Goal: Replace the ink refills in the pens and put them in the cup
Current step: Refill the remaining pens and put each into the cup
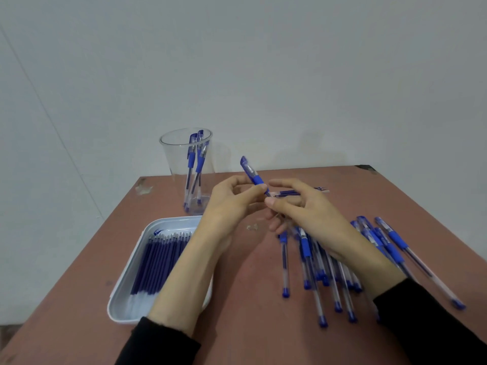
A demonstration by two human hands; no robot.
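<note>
My left hand pinches a blue-capped pen by its blue grip, cap pointing up and away. My right hand closes its thumb and fingers on the pen's lower barrel, right below the grip. A clear plastic cup at the back left holds two blue pens standing cap up. A white tray at the front left carries a row of several dark blue refills. A pile of several pens lies at the right, partly under my right forearm.
Two loose refills lie behind my right hand, near the table's far edge. The brown table ends at a pale wall behind the cup. Black sleeves cover both forearms at the bottom.
</note>
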